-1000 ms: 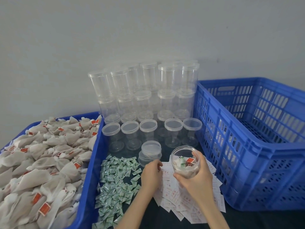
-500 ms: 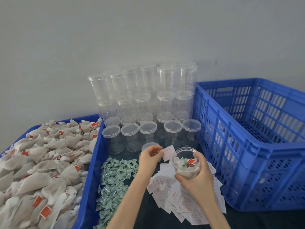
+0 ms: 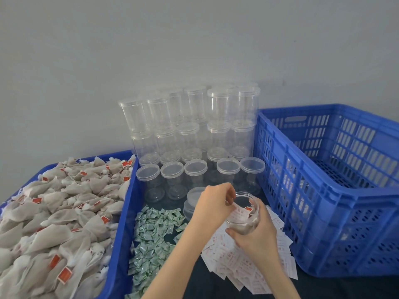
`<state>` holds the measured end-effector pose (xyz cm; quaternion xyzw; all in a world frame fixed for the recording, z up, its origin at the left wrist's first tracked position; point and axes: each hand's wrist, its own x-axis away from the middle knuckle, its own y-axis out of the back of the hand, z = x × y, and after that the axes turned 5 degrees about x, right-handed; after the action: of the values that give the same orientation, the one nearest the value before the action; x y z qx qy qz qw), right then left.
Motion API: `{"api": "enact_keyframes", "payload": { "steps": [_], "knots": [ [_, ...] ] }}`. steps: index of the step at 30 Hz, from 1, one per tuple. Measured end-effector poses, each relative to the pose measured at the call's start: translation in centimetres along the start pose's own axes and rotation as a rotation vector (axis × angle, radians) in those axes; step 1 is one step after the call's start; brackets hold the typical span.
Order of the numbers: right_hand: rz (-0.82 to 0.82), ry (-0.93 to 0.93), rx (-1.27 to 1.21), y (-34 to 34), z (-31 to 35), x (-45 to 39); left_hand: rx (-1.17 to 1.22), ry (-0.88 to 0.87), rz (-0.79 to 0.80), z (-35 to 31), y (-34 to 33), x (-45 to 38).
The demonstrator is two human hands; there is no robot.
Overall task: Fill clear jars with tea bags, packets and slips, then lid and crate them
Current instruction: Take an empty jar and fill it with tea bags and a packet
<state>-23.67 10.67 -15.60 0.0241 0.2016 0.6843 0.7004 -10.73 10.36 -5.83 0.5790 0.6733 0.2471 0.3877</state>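
The right hand (image 3: pixel 257 236) is gripping the open jar (image 3: pixel 243 212) above the slips (image 3: pixel 241 264) on the tabletop, while the left hand (image 3: pixel 212 203) fingers are pinching 1 slip (image 3: pixel 239 213) inside its mouth.

The dark worktop (image 3: pixel 336 288) carries a blue crate (image 3: pixel 336 190), stacked clear jars (image 3: pixel 194 134), green packets (image 3: pixel 155 238) and white slips (image 3: pixel 237 264).
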Motion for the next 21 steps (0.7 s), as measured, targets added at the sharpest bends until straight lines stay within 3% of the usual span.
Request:
{"api": "enact_keyframes", "payload": {
  "steps": [3,7,11,14,17,21],
  "knots": [
    [0.018,-0.007,0.006,0.1,0.4,0.1,-0.176,-0.026,-0.008,-0.5,-0.4,-0.1],
    [0.027,-0.006,0.014,0.3,1.0,-0.2,-0.235,-0.046,-0.034,-0.5,0.0,0.2],
    [0.058,-0.04,-0.026,0.6,2.1,-0.7,0.067,-0.079,-0.125,0.5,0.9,0.8],
    [0.061,-0.064,-0.061,0.8,3.2,-1.4,0.338,-0.009,0.079,1.5,1.1,1.0],
    [0.096,-0.032,0.028,0.8,4.7,-2.3,0.436,0.029,0.223,2.2,0.9,1.0],
    [0.202,0.033,0.08,1.4,6.2,-3.5,0.504,0.038,0.1,2.3,1.2,0.7]
  ]
}}
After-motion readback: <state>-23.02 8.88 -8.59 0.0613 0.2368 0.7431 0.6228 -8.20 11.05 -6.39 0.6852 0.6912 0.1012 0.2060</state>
